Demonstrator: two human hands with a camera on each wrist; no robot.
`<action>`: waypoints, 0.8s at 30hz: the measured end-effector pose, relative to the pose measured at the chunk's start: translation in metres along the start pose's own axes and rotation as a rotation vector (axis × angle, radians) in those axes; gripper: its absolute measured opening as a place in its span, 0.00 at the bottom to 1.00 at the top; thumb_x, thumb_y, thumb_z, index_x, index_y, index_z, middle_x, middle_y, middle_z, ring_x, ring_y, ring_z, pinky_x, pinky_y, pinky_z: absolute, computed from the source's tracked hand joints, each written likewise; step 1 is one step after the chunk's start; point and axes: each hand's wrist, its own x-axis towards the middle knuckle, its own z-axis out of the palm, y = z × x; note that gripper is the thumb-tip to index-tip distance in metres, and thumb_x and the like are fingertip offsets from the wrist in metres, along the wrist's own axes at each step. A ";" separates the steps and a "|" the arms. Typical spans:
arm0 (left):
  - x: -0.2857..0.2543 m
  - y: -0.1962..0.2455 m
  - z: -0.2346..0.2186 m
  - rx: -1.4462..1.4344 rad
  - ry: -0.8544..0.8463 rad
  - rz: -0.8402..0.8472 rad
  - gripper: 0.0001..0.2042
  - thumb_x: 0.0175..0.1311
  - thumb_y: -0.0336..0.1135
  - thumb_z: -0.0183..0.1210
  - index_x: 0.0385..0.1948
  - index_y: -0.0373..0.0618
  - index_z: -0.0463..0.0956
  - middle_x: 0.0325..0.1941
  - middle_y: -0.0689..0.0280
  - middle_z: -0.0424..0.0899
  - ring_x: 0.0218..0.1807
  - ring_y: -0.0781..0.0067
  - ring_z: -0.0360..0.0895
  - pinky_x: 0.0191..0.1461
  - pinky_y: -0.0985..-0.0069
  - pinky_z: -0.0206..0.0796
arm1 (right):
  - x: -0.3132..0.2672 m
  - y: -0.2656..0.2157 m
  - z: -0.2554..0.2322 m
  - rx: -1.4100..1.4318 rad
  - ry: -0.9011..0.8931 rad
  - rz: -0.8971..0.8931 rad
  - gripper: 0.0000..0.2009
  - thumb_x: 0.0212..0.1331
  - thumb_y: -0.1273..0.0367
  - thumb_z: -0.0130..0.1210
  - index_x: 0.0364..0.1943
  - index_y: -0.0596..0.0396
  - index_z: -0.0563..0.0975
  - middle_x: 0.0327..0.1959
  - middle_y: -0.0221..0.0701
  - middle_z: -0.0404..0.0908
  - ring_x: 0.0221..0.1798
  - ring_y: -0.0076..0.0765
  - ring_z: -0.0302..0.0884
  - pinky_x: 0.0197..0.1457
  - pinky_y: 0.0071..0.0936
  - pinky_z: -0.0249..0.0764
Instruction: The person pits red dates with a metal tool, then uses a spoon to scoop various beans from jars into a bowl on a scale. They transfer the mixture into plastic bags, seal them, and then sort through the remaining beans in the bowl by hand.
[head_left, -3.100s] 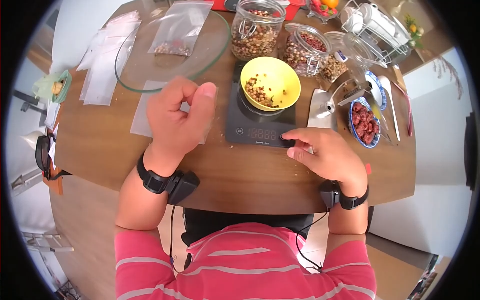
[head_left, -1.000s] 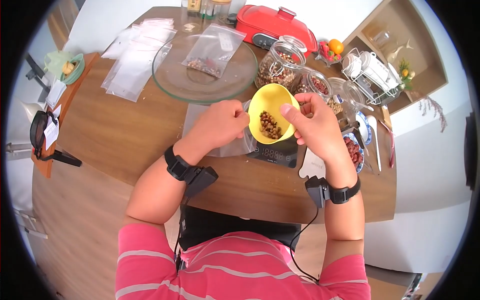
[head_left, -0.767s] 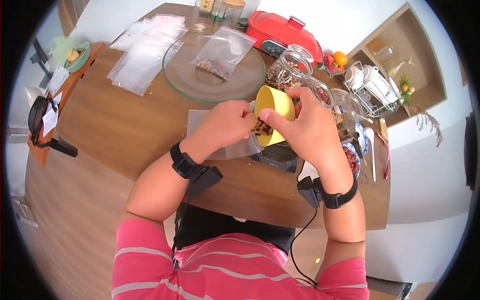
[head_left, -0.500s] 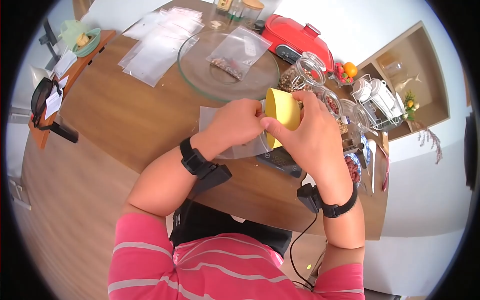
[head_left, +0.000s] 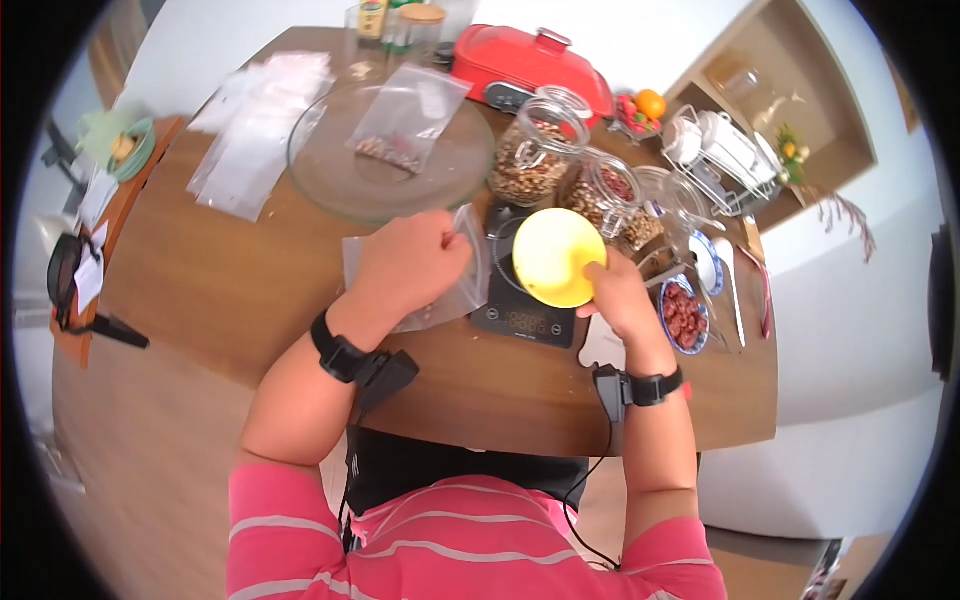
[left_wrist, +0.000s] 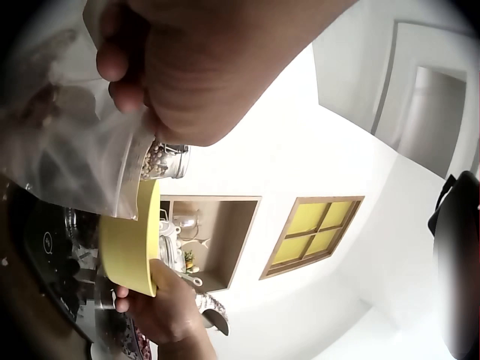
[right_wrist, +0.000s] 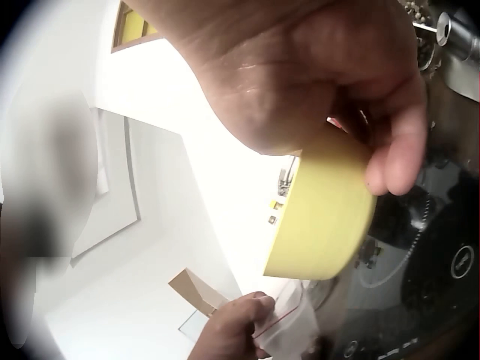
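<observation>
The right hand [head_left: 622, 292] pinches the rim of a yellow bowl [head_left: 558, 250], which looks empty and is held above the black scale [head_left: 522, 318]. In the right wrist view the bowl [right_wrist: 326, 217] hangs from the fingers, its wall upright. The left hand [head_left: 410, 262], fingers curled, grips the top of a clear zip bag [head_left: 468, 270] left of the scale. The left wrist view shows the bag [left_wrist: 82, 161] hanging beneath that hand [left_wrist: 187, 75], close to the bowl [left_wrist: 131, 247]; what lies inside the bag is blurred.
A glass plate [head_left: 330, 190] bears a filled bag [head_left: 405, 115]. Flat bags [head_left: 240, 160] lie at left. Glass jars [head_left: 530, 165] stand behind the scale, with a red cooker [head_left: 530, 65] beyond. A patterned bowl of dark red pieces [head_left: 684, 318] sits at right.
The yellow bowl was tipped against the bag's mouth; it has moved right, away from the bag, and the seeds seen in it are gone. The left hand still grips the bag.
</observation>
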 end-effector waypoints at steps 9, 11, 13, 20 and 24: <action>0.006 -0.015 0.018 -0.021 0.052 0.132 0.17 0.70 0.41 0.61 0.23 0.40 0.72 0.17 0.62 0.79 0.20 0.71 0.81 0.27 0.70 0.69 | -0.019 -0.002 0.009 -0.026 0.065 -0.002 0.24 0.66 0.64 0.59 0.59 0.72 0.74 0.39 0.39 0.87 0.31 0.30 0.86 0.32 0.29 0.83; 0.005 -0.009 0.018 -0.045 0.035 0.130 0.18 0.71 0.42 0.61 0.23 0.41 0.72 0.16 0.63 0.78 0.20 0.72 0.80 0.26 0.71 0.69 | -0.053 -0.009 0.005 -0.380 0.232 -0.279 0.26 0.67 0.60 0.62 0.60 0.69 0.74 0.43 0.43 0.87 0.31 0.33 0.87 0.37 0.34 0.82; 0.001 0.004 0.012 -0.138 -0.026 0.005 0.19 0.71 0.43 0.62 0.23 0.41 0.71 0.16 0.66 0.75 0.20 0.74 0.79 0.25 0.71 0.67 | -0.098 -0.021 -0.003 -0.587 0.348 -0.507 0.22 0.66 0.59 0.65 0.56 0.62 0.79 0.42 0.44 0.87 0.31 0.34 0.87 0.37 0.33 0.81; -0.006 0.004 0.028 -0.045 0.011 0.226 0.14 0.70 0.42 0.64 0.28 0.41 0.76 0.17 0.68 0.73 0.20 0.77 0.77 0.25 0.73 0.64 | -0.094 -0.074 -0.137 -0.442 0.699 -0.507 0.16 0.64 0.60 0.66 0.45 0.61 0.84 0.21 0.27 0.78 0.25 0.21 0.73 0.30 0.25 0.70; -0.024 0.018 0.038 0.018 -0.068 0.533 0.10 0.65 0.39 0.66 0.43 0.47 0.84 0.22 0.67 0.81 0.24 0.74 0.79 0.30 0.73 0.68 | -0.037 -0.074 -0.178 -0.476 0.444 -0.249 0.27 0.63 0.50 0.65 0.51 0.62 0.83 0.27 0.30 0.83 0.28 0.23 0.77 0.32 0.25 0.73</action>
